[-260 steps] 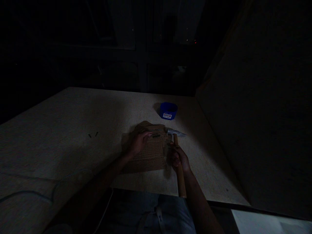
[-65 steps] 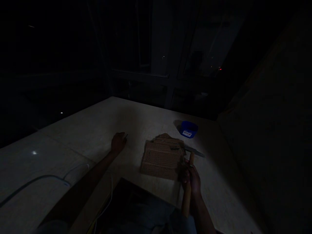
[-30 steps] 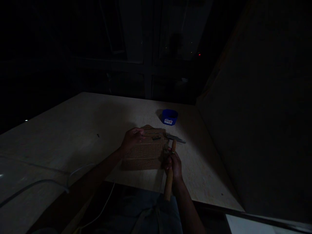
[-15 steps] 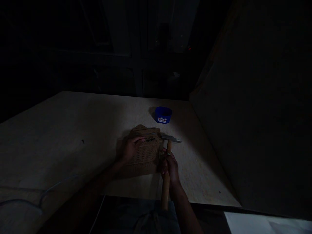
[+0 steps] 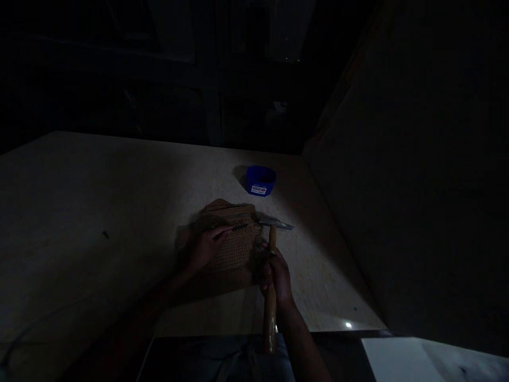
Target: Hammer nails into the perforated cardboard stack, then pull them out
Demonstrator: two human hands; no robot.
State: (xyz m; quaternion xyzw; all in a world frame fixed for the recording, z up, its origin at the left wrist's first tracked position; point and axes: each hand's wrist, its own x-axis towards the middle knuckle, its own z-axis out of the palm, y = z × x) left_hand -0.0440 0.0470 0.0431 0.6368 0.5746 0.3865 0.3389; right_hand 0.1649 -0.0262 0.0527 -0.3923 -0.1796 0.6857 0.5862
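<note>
Along the near edge of the table [image 5: 119, 180], under dim light, itemised:

1. Perforated board [image 5: 233, 255]: brown, lying flat at 12 o'clock from my lap, on top of further brown pieces that jut out at its far side

2. Row of nails [image 5: 240, 227]: short, dark, standing in the holes near the board's far edge

3. Left hand [image 5: 202, 248]: palm down on the board's 9 o'clock side. Thumb and forefinger are pinched closed on a thin dark nail [image 5: 221, 233], which points toward 2 o'clock, its tip just beside the left end of the row. Remaining fingers loosely curled

4. Hammer [image 5: 272, 237]: wooden handle running from 6 to 12 o'clock, steel head lying crosswise at the board's far right corner, just beside the right end of the row. Whether the head touches the table I cannot tell

5. Right hand [image 5: 277, 274]: fingers wrapped fully round the hammer handle, nearer the head than the butt, at the board's 4 o'clock. The butt sticks out over my lap

6. Blue tub [image 5: 260, 180]: small, white label facing me, at 1 o'clock from the board and apart from it

7. Stray nail [image 5: 105, 234]: alone on bare table, well apart at 9 o'clock

8. Upright panel [image 5: 397, 212]: standing along the table's 3 o'clock edge, in shadow
</note>
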